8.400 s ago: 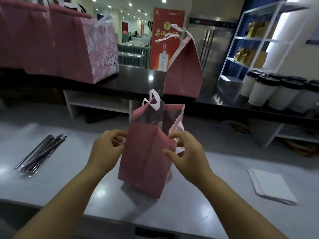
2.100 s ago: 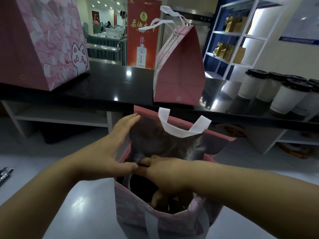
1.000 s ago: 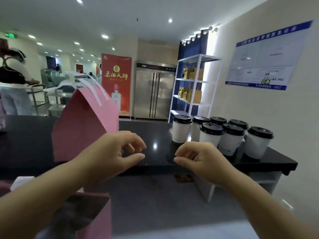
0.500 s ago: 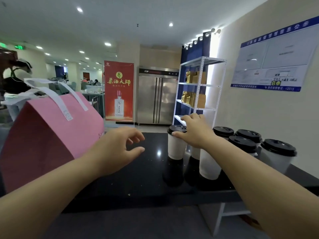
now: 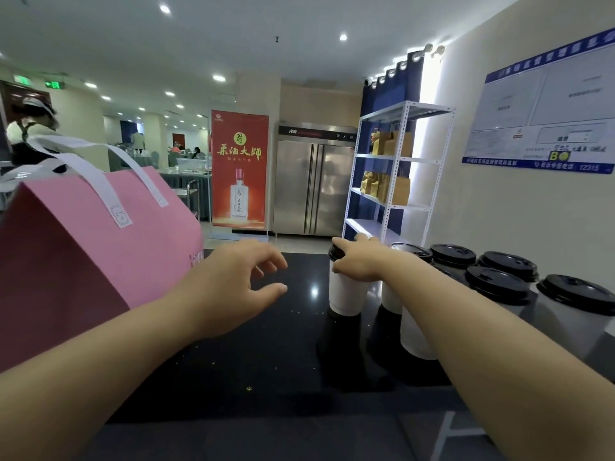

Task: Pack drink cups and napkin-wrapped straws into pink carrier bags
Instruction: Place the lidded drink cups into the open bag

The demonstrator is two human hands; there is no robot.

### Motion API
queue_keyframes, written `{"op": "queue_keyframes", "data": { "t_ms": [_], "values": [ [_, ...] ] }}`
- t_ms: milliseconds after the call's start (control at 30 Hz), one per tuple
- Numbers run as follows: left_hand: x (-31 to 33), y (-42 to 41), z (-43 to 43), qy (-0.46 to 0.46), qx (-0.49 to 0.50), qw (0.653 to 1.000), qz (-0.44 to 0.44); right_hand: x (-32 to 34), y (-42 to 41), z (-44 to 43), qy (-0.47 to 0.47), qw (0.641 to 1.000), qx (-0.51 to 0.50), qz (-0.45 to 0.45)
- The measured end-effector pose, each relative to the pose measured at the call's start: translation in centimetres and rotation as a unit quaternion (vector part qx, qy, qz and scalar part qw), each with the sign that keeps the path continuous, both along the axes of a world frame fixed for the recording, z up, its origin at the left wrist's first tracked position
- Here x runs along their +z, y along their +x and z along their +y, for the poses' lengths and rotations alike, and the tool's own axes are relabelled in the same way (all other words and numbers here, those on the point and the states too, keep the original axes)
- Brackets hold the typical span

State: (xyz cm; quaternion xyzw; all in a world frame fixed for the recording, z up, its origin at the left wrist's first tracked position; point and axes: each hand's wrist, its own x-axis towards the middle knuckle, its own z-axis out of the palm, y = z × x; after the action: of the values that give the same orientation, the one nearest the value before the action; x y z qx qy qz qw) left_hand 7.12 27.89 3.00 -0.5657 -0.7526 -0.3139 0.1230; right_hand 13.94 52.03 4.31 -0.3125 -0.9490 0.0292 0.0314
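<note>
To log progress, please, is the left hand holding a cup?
No, the left hand is empty; the right hand grips the cup.

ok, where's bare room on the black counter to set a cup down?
Free: the glossy black counter between the pink paper carrier bag and the white black-lidded paper cup the right hand grips; the left hand hovers open above it. Also the near strip before that cup. Crowded: the right end, packed with lidded cups.

Stretched forward, the left grip [image 5: 233, 281] hovers with fingers loosely curled, holding nothing, while the right grip [image 5: 357, 262], ahead and to its right, wraps round a cup's [image 5: 346, 291] top
</note>
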Motion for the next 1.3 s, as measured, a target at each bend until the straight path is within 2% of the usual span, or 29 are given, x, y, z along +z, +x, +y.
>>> {"op": "queue_keyframes", "data": {
  "t_ms": [233, 433, 633, 733, 1000, 1167, 1233, 1300],
  "values": [
    [0.8, 1.3, -3.5, 0.023, -0.006, 1.000, 0.010, 1.7, 3.5, -3.3, -0.009, 0.990, 0.074, 0.121],
    [1.0, 2.5, -9.4, 0.056, -0.006, 0.998, -0.011, 2.6, 7.0, -8.3, -0.062, 0.954, 0.108, 0.273],
    [0.4, 3.9, -16.5, 0.080, 0.015, 0.997, -0.001, 2.1, 10.6, -14.9, -0.146, 0.890, 0.179, 0.393],
    [-0.3, 4.4, -20.0, 0.093, 0.036, 0.995, -0.004, 1.5, 11.8, -18.8, -0.216, 0.851, 0.214, 0.429],
    [-3.5, 3.9, -29.0, 0.117, 0.064, 0.990, -0.054, -1.6, 12.2, -27.4, -0.315, 0.796, 0.272, 0.440],
    [-6.5, 1.4, -33.6, 0.048, 0.081, 0.994, -0.056, -3.3, 10.9, -31.8, -0.387, 0.767, 0.292, 0.420],
    [-7.4, 0.3, -34.8, 0.005, 0.081, 0.995, -0.056, -4.0, 10.4, -33.2, -0.406, 0.771, 0.302, 0.387],
    [-7.8, -0.5, -35.9, -0.054, 0.074, 0.994, -0.051, -4.6, 9.9, -34.3, -0.393, 0.795, 0.301, 0.349]
  ]
}}
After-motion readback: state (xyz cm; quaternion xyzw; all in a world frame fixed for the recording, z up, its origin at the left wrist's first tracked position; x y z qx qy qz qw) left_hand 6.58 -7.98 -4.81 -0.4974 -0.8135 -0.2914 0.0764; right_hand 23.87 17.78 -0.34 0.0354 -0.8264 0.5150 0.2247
